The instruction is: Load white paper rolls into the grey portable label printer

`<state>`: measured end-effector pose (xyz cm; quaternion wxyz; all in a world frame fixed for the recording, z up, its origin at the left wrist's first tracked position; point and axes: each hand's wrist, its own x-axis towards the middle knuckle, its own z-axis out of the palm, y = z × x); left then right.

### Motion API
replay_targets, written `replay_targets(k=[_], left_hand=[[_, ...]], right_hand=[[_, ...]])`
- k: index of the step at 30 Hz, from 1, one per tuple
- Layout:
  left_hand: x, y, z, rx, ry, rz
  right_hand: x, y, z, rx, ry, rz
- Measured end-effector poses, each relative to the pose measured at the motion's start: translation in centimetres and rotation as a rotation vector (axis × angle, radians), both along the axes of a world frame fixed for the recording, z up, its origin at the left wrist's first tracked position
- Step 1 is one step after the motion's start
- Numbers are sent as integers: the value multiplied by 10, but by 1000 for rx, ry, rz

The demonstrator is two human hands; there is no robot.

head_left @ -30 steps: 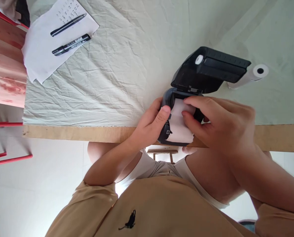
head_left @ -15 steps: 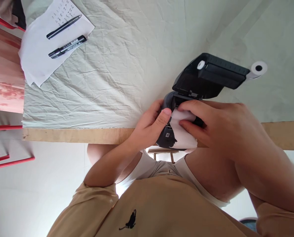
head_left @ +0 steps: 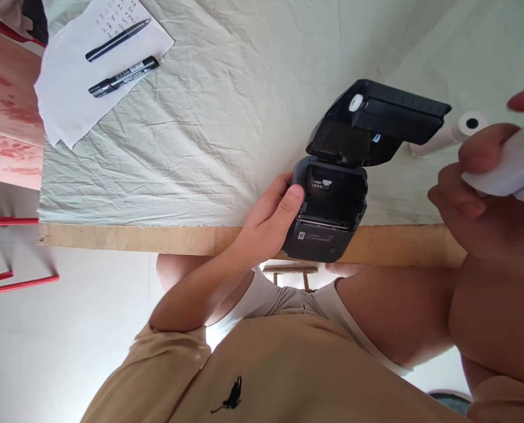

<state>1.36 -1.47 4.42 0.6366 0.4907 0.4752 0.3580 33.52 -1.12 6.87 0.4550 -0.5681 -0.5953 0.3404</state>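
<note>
A black portable receipt printer (head_left: pixel 317 238) with its lid (head_left: pixel 376 120) swung up is held at the table's front edge. My left hand (head_left: pixel 273 220) grips its left side, thumb on top. The paper bay shows no roll, only a small printed label at its back. At the right edge of the view my right hand (head_left: pixel 469 182) is closed around a white paper roll (head_left: pixel 509 161), which is partly cut off by the frame. Behind that hand a second white paper roll (head_left: pixel 447 138) with a black core lies on the cloth.
Pale green cloth (head_left: pixel 191 147) covers the table, with a bare wooden edge (head_left: pixel 156 236) in front. White paper sheets (head_left: pixel 63 76) bear a pen (head_left: pixel 117 40) and a black marker (head_left: pixel 123 76) at the far left. Red metal legs (head_left: pixel 19 286) stand on the floor at left.
My right hand has lifted the paper roll out of the printer and carried it to the right. The left hand keeps its grip on the printer.
</note>
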Motion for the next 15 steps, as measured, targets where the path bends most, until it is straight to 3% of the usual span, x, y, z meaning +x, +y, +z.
replay_targets(k=[2,5,9,15], left_hand=[[1,-1,1,-13,2,7],[2,-4,6,-38,-7,28],[4,-6,10,-39,-26,54],[4,-6,7,-44,-8,45]], right_hand=[[5,8,-17,-64,102,-89],[0,11,-35,57,16,-195],[-5,6,-36,41,-325,-9],[-2,9,-35,43,-569,23]])
